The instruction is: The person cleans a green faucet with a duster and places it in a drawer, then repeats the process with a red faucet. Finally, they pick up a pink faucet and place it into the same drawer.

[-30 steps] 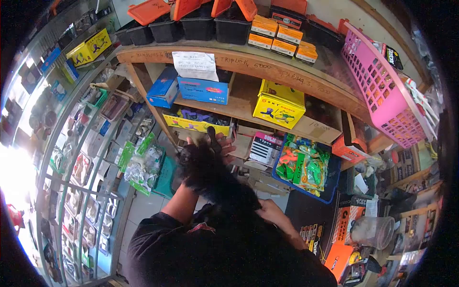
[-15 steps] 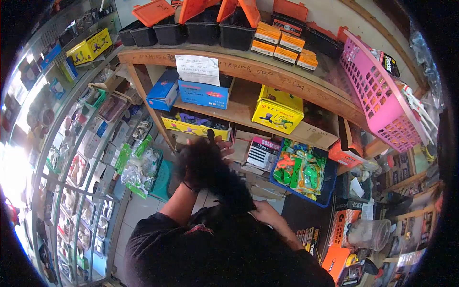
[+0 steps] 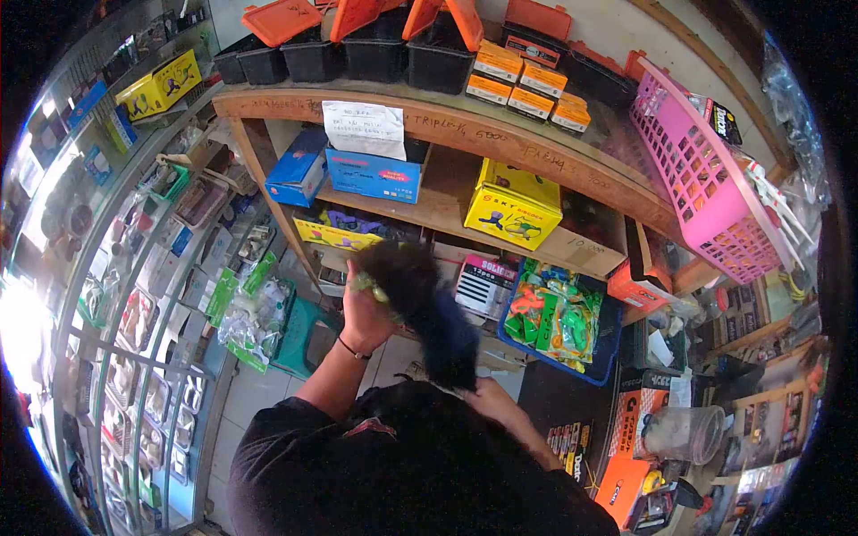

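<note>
A dark, fluffy feather duster slants across the middle of the view, its feathers blurred by motion. My right hand is closed at its lower end; the grip itself is partly hidden. Beside the duster's upper end, my left hand is raised with a dark band on the wrist. A small, shiny yellow-green thing shows at its fingers, too blurred to name. The feathers hide part of those fingers. Just beyond is the lower shelf with an open yellow box of purple items.
A wooden shelf carries black bins, small orange boxes and a pink basket. Under it sit blue boxes and a yellow box. A blue tray holds bagged green and orange toys. Glass cases line the left.
The duster has swung to the right, away from my left hand, uncovering its palm and the small yellow-green thing. My right hand has stayed almost in place.
</note>
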`<move>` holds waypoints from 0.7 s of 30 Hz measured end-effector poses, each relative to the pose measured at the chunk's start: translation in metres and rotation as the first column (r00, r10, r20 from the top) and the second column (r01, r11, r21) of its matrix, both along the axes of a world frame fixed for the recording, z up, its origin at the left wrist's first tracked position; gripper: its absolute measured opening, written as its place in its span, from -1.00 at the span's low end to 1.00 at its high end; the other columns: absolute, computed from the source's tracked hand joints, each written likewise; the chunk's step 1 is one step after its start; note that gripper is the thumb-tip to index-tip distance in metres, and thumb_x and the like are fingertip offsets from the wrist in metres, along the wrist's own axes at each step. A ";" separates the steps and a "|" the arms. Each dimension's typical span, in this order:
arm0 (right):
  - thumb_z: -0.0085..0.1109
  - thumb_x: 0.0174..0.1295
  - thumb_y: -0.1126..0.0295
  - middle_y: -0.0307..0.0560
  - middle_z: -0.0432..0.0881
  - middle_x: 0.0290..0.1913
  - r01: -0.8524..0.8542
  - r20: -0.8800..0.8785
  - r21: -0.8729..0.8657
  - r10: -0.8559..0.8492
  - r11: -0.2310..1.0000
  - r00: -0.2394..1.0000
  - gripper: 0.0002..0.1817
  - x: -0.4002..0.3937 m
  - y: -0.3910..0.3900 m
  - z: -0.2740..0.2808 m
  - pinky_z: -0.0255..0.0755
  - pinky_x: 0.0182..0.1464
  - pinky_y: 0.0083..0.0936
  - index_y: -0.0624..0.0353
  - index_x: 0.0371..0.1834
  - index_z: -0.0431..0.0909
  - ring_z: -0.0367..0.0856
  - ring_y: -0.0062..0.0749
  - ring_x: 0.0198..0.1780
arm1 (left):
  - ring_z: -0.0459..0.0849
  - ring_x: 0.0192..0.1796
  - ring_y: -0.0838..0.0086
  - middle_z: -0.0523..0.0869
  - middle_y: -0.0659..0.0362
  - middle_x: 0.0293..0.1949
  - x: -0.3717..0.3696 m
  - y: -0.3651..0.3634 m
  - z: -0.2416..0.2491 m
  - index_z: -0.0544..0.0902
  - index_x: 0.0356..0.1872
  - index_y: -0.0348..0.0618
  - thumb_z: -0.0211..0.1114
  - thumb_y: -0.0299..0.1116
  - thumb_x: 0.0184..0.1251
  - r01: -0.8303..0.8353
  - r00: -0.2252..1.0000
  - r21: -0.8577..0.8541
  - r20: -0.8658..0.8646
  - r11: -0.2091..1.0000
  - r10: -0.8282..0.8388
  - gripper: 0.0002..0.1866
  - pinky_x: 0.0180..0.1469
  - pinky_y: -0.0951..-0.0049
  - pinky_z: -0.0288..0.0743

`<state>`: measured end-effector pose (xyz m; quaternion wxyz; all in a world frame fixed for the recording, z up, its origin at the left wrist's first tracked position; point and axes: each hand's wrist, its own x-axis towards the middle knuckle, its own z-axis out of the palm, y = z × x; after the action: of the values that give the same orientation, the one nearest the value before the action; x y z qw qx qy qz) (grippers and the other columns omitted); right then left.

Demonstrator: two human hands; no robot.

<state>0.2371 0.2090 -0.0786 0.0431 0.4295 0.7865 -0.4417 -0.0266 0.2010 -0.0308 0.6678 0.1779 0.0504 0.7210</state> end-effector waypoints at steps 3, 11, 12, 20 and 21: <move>0.11 0.03 0.24 0.21 0.54 -0.41 -0.171 -0.220 0.091 0.188 0.981 0.957 -0.67 0.003 -0.001 -0.008 0.39 -0.24 -0.25 0.29 -0.25 0.45 0.53 0.05 -0.32 | 0.25 0.22 0.21 0.26 0.03 0.20 0.001 0.002 0.004 0.22 0.19 -0.11 -0.34 0.29 0.18 0.158 0.987 0.263 -0.059 0.952 -0.147 -0.25 0.25 0.11 0.04; 0.08 0.06 0.27 0.20 0.54 -0.39 -0.184 -0.214 0.058 0.192 0.981 0.958 -0.68 0.011 0.000 -0.010 0.36 -0.18 -0.19 0.29 -0.22 0.45 0.51 0.05 -0.29 | 0.30 0.20 0.19 0.32 -0.02 0.16 0.002 0.001 0.003 0.23 0.19 -0.13 -0.32 0.35 0.12 0.129 0.989 0.190 -0.094 0.973 -0.113 -0.19 0.22 0.12 0.12; 0.08 0.06 0.27 0.20 0.54 -0.39 -0.184 -0.212 0.058 0.193 0.981 0.958 -0.68 0.007 -0.002 0.007 0.36 -0.18 -0.19 0.29 -0.22 0.45 0.51 0.05 -0.29 | 0.28 0.21 0.18 0.31 0.00 0.17 0.005 -0.001 0.008 0.25 0.17 -0.12 -0.30 0.30 0.15 0.082 0.996 0.104 -0.041 0.991 -0.078 -0.24 0.23 0.10 0.07; 0.10 0.06 0.25 0.18 0.55 -0.40 -0.099 -0.137 0.001 0.098 0.995 0.986 -0.66 0.013 -0.003 -0.012 0.39 -0.23 -0.26 0.26 -0.17 0.44 0.52 0.02 -0.32 | 0.21 0.25 0.19 0.29 0.06 0.19 0.001 0.003 -0.008 0.26 0.18 -0.06 -0.29 0.11 0.27 0.122 0.992 0.150 -0.042 0.981 -0.117 -0.41 0.26 0.03 -0.01; 0.10 0.06 0.25 0.18 0.55 -0.40 -0.102 -0.136 -0.002 0.101 0.995 0.986 -0.66 0.010 -0.005 -0.005 0.39 -0.23 -0.26 0.26 -0.17 0.44 0.52 0.02 -0.32 | 0.22 0.25 0.18 0.28 0.05 0.20 0.004 -0.002 0.001 0.24 0.19 -0.07 -0.30 0.13 0.27 0.042 0.999 0.052 -0.017 0.998 -0.041 -0.39 0.25 0.03 0.02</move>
<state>0.2471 0.2036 -0.0836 0.0139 0.3578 0.8065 -0.4705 -0.0227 0.1986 -0.0294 0.6773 0.2021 0.0331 0.7066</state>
